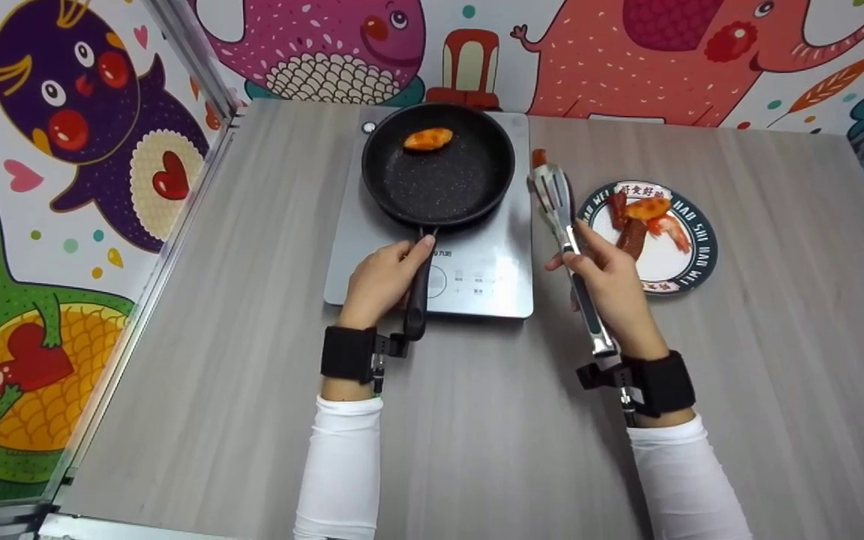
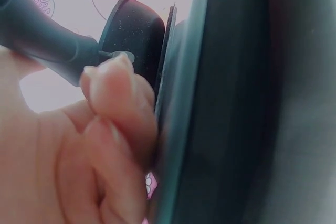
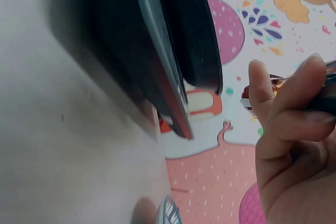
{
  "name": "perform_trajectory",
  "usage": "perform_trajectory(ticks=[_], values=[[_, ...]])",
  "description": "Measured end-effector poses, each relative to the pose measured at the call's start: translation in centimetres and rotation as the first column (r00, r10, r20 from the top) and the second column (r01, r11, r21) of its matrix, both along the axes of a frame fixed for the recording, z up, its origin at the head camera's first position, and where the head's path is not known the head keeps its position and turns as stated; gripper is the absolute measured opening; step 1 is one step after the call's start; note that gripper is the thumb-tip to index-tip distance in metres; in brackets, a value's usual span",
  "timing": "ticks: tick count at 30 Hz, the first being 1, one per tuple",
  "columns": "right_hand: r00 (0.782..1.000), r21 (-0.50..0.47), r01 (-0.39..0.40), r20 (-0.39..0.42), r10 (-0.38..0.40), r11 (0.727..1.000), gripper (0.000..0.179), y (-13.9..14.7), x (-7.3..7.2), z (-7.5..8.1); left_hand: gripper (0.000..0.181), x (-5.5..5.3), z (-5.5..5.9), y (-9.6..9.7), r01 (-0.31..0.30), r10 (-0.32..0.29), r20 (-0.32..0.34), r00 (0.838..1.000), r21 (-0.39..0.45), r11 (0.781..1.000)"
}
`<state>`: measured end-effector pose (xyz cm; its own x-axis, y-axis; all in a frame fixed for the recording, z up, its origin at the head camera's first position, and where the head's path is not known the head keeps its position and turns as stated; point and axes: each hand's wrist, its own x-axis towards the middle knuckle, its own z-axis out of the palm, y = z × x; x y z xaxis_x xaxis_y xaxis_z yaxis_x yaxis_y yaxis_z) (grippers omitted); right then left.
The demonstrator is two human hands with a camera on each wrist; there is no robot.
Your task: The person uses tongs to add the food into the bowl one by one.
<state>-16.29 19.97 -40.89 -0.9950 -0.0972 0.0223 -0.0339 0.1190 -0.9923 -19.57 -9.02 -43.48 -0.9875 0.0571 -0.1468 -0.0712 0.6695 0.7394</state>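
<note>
My left hand (image 1: 385, 276) grips the black handle (image 1: 418, 300) of a frying pan (image 1: 447, 184), its thumb along the top. One orange, shell-shaped piece of food (image 1: 428, 139) lies toward the back of the pan. To the right of the pan, my right hand (image 1: 612, 281) holds metal tongs (image 1: 568, 232) with dark grips, pointing away from me. A reddish-brown piece of food (image 1: 539, 157) shows at the tongs' tips, mostly hidden by them. In the left wrist view the fingers (image 2: 123, 93) curl below the handle.
Beneath the pan is a silver induction cooker (image 1: 496, 281). A dark-rimmed plate (image 1: 704, 247) right of the tongs bears several food pieces, among them a shrimp (image 1: 673, 232) and a brown sausage-like piece (image 1: 631, 238). Cartoon-printed walls (image 1: 627, 60) bound the wooden table (image 1: 252, 225) at the back and left.
</note>
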Motion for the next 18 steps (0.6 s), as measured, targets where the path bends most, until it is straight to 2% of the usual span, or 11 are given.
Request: perform_trajectory(ticks=[7, 18], values=[[1.000, 0.040, -0.011, 0.008, 0.010, 0.999, 0.052, -2.1, 0.4, 0.3, 0.063, 0.0, 0.0, 0.1, 0.001, -0.001, -0.007, 1.000, -0.007, 1.000], [0.998, 0.138, -0.036, -0.052, 0.043, 0.990, 0.052, -4.1, -0.8, 0.6, 0.063, 0.0, 0.1, 0.0, 0.000, 0.000, 0.001, 1.000, 0.000, 1.000]])
